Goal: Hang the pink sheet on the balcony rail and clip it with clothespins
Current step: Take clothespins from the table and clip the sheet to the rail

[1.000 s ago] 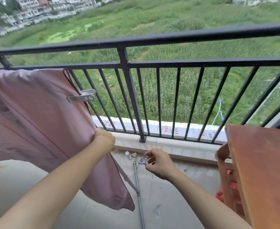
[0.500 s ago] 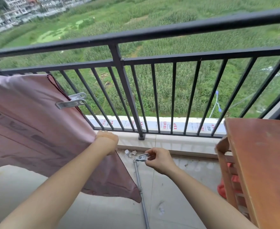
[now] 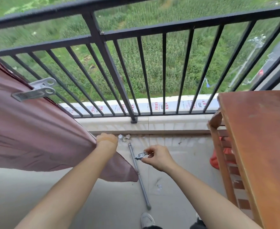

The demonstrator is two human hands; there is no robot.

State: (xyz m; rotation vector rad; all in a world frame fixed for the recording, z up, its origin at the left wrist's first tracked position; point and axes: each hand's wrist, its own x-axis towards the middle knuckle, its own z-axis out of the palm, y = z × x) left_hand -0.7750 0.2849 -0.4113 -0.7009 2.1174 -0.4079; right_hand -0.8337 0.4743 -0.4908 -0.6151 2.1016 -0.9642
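Down at centre frame, I see the left hand [image 3: 107, 140] gripping a bunched edge of the pink sheet [image 3: 36, 129], which hangs from the black balcony rail [image 3: 103, 35] across the left side. One grey clothespin [image 3: 35, 89] is clipped on the sheet's edge at upper left. Just right of centre, the right hand [image 3: 157, 157] pinches a second clothespin [image 3: 141, 156] between thumb and fingers, apart from the sheet. A grey metal pole [image 3: 139, 176] lies on the floor beneath; a wooden table [image 3: 260, 146] fills the right edge.

Soft, even daylight comes from beyond the railing [image 3: 106, 66], casting no hard shadows. Wide-angle bending curves its bars, and the field [image 3: 152, 71] outside looks slightly smeared.
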